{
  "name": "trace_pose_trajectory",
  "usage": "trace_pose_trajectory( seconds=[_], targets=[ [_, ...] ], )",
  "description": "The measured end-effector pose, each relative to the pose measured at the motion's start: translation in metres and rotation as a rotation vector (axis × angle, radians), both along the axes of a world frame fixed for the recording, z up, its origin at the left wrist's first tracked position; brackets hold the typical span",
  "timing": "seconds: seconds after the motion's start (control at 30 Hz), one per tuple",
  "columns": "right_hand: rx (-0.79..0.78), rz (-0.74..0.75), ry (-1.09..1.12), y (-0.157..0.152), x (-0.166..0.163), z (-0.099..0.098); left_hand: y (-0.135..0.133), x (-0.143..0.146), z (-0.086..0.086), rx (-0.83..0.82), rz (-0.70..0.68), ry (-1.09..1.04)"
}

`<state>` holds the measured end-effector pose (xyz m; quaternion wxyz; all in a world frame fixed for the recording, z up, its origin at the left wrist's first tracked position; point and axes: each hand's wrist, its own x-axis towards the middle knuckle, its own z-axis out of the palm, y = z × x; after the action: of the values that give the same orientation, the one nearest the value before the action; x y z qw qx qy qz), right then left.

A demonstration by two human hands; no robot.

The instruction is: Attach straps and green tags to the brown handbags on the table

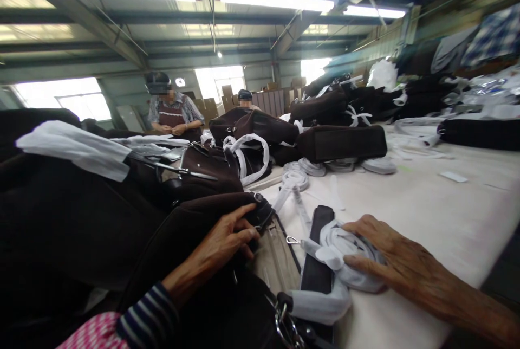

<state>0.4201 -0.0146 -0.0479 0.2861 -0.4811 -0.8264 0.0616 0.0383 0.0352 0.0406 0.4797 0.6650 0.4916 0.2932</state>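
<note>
My left hand [229,235] is at the opening of a dark brown bag [174,246], index finger stretched along its edge and the other fingers bent over the rim. Beige lining [276,257] shows inside the bag. My right hand [377,249] grips a coiled shoulder strap [345,246] wrapped in white material, thumb and fingers on its sides. A metal snap hook [292,240] sticks out from the coil toward the bag. Under the coil lies a flat black strip [320,273]. A wrapped handle [319,305] with a metal chain [284,322] is at the bag's near end.
More dark bags [341,143] are piled across the white table [426,202]. Several wrapped strap coils [296,176] lie beyond my hands. A second bag with a white-wrapped handle [254,159] stands ahead. Two people, one in a brown apron [173,116], are on the far side.
</note>
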Motion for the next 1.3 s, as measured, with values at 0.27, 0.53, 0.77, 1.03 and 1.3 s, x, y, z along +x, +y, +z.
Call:
trace_pose_trajectory(
  seconds=[0.27,0.53,0.77,1.03,1.3],
  targets=[
    [-0.107,-0.099,0.090,-0.005,-0.020,0.024,-0.002,0.000,-0.003,0.035,-0.003,0.017],
    [-0.271,-0.175,0.135,0.003,-0.025,0.039,-0.002,-0.002,-0.007,0.105,-0.051,0.013],
    [-0.503,-0.202,0.180,0.012,-0.029,0.056,0.002,-0.006,-0.012,0.133,-0.110,0.004],
    [-0.531,-0.224,0.371,0.011,-0.038,0.052,-0.018,-0.008,-0.001,0.211,-0.190,0.119],
    [-0.671,-0.089,0.779,-0.009,-0.042,0.043,-0.086,-0.045,0.013,0.957,-0.173,0.683]
  ],
)
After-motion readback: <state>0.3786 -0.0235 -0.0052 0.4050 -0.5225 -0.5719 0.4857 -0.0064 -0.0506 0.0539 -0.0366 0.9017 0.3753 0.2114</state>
